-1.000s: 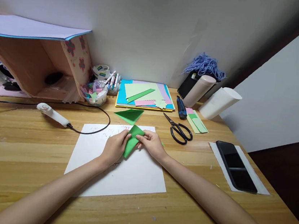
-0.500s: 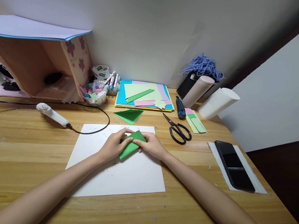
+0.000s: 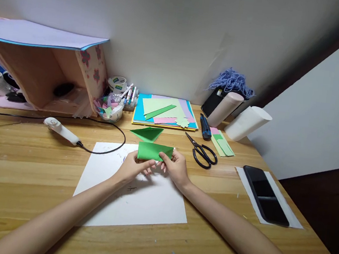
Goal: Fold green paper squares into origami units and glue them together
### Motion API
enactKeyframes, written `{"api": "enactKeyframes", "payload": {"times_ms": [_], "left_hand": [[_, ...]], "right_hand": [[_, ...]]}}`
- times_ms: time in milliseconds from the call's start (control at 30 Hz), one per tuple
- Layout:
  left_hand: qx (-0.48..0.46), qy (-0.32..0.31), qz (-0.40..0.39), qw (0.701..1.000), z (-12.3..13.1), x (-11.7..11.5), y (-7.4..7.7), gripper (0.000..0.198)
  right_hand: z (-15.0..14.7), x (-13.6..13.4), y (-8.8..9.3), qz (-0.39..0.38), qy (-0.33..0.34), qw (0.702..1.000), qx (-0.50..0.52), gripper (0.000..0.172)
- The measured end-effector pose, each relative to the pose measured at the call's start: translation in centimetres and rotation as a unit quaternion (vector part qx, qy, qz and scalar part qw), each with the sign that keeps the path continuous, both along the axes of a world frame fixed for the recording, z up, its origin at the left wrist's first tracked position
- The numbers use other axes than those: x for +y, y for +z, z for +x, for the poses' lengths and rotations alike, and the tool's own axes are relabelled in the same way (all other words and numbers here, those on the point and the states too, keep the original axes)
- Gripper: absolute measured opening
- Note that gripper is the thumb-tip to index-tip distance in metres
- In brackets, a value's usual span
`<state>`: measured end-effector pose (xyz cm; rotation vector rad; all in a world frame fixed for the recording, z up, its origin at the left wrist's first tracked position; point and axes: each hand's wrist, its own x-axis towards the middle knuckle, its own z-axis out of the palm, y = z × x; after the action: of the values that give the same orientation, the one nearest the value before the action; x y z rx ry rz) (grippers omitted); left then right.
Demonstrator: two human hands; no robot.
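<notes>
A folded piece of green paper (image 3: 153, 151) is held up just above the white sheet (image 3: 136, 197) on the wooden desk. My left hand (image 3: 133, 167) pinches its lower edge from the left. My right hand (image 3: 175, 167) pinches it from the right, thumb on the front. The paper now forms a wide horizontal band. A second folded green triangle (image 3: 147, 133) lies on the desk just behind it.
Black scissors (image 3: 203, 152) and a blue utility knife (image 3: 205, 127) lie to the right. A stack of coloured paper (image 3: 165, 111) sits at the back. A white corded tool (image 3: 60, 130) lies left, and a phone (image 3: 265, 194) right.
Both hands turned the green paper from a slanted position to horizontal and lifted it slightly farther away. The view shifted a little.
</notes>
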<state>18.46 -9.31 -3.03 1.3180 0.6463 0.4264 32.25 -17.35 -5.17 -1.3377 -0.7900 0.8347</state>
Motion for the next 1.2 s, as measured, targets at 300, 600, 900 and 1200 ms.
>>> {"api": "enactKeyframes", "payload": {"times_ms": [300,600,900,1200], "left_hand": [[-0.007,0.046,-0.005,0.999,0.3,-1.0,-0.7,0.031],[0.007,-0.006,-0.049,0.999,0.1,-0.3,-0.3,0.039],[0.016,-0.066,-0.109,0.992,0.0,0.7,-0.9,0.047],[-0.005,-0.154,-0.124,0.980,-0.5,1.5,-0.8,0.048]], "right_hand": [[-0.6,-0.5,-0.2,0.015,0.020,0.999,-0.047,0.028],[-0.3,-0.2,0.0,0.011,-0.002,0.999,-0.035,0.027],[1.0,0.5,-0.2,-0.010,0.016,1.000,-0.003,0.031],[2.0,0.8,0.1,-0.025,0.064,0.998,0.010,0.031]]}}
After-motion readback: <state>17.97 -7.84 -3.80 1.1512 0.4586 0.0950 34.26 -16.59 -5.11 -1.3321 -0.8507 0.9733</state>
